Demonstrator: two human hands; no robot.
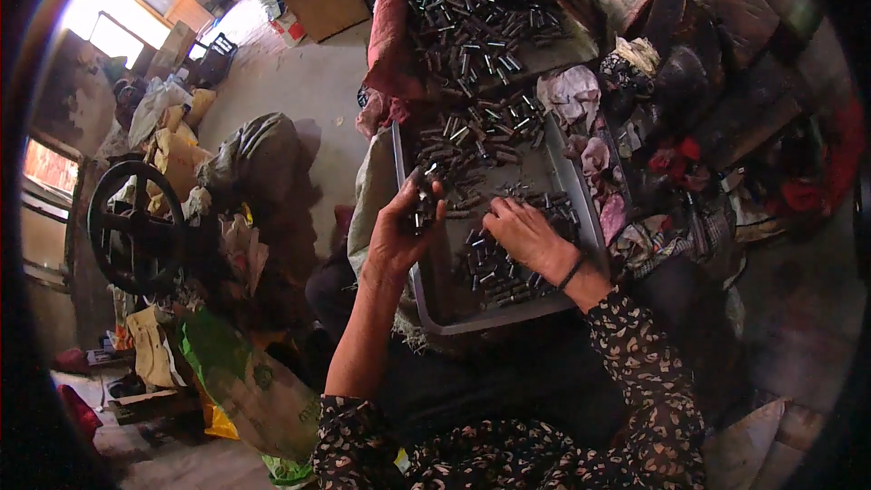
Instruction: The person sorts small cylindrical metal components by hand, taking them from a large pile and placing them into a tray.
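A small bundle of short dark metal cylinders is pinched in the left hand, whose fingers are curled and pressed together around it just above the near-left part of the shallow grey rectangular metal tray. The right hand is laid palm down inside the tray, its fingers stretched flat and slightly spread over the loose cylinders; whether any piece is pinched under them cannot be told. More of the same dark cylinders are scattered beneath and behind the right palm, and a denser layer lies beyond the fingertips at the far end of the tray. A further heap is spread on a cloth-covered board well beyond both hands.

The step appears to be the gathering of loose pieces into the held bundle. It is judged best done if only a few cylinders are raked toward the left fingers at a time, so that they are aligned lengthwise before being added. The bundle should be kept squeezed evenly, since smooth round pieces are likely to slip out endwise. The left hand is best held low over the tray, so that anything dropped is caught there and not lost among the crumpled rags beside the right fingers.
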